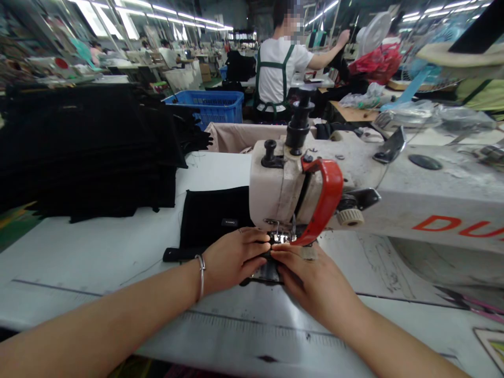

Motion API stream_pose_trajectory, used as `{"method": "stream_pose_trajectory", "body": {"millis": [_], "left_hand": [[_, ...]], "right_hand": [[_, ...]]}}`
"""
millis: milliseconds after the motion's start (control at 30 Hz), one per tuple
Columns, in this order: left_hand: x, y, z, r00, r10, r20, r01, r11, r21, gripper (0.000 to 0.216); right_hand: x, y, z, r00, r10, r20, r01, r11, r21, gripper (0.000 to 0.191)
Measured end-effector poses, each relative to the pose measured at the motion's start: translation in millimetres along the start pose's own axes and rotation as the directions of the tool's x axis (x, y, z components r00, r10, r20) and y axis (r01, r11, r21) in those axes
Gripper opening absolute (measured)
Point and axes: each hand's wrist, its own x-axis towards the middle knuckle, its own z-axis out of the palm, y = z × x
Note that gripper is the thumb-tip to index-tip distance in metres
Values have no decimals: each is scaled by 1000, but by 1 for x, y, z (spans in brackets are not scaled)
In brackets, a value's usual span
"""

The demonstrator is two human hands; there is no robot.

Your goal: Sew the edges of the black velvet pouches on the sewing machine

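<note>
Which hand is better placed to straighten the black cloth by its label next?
Probably the left: the left hand is right beside the label on the black cloth. The right hand is farther from it, with fingertips near the presser foot.

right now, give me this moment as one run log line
left hand: on black cloth; right hand: beside presser foot; black cloth: flat, partly hidden by sewing machine; black fabric stack: at left

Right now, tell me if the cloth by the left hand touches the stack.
Apart: the head view shows a strip of white table between the cloth and the stack.
</note>
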Motion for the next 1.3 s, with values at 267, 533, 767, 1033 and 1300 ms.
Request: {"method": "stream_pose_trajectory", "body": {"millis": [267, 533, 767, 1033, 1300], "left_hand": [[-2, 14, 3, 998, -9, -67, 19, 987, 157, 19], [-4, -30, -5, 996, -22, -91, 14, 996, -86, 16], [-1, -10, 4, 989, -62, -134, 54, 996, -67, 16], [-3, 8, 15, 977, -108, -184, 110, 994, -3, 13], [4, 5, 14, 971, -134, -199, 135, 991, -8, 9]], "right_hand": [[-1, 3, 2, 1000, 1, -16, 0, 999, 33, 26], [-4, 13, -9, 989, 129, -73, -144, 954, -263, 13], [-5, 9, -5, 997, 74, -38, -80, 980, -182, 13], [-1, 5, 4, 998, -2, -70, 1, 1000, -17, 14], [0, 8, 8, 997, 21, -71, -24, 999, -46, 13]]}}
